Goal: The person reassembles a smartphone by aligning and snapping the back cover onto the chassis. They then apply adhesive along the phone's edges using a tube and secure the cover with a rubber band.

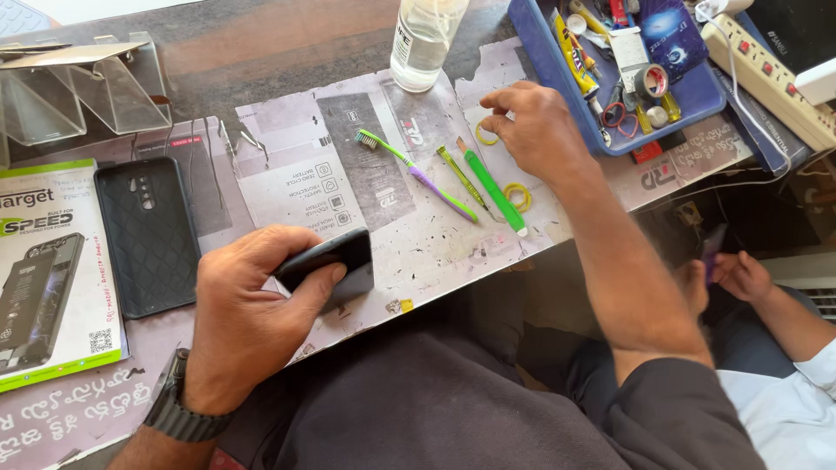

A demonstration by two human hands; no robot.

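Your left hand (248,318) grips a dark phone (329,259) on edge at the table's near side, while your right hand (533,122) pinches a yellow rubber band (485,132) by the blue tray (557,78). This looks like the banding step; the next move likely calls for stretching the band around the phone. In view: two yellow bands, the other (519,197) lying loose, one toothbrush (418,172), one green knife (495,190), one phone case (148,233).

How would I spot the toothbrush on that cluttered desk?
Start at the clear bottle at the top of the table. Just below it, on the printed sheet, the toothbrush lies slanted beside a green knife. Only it has bristles: green head, purple handle.
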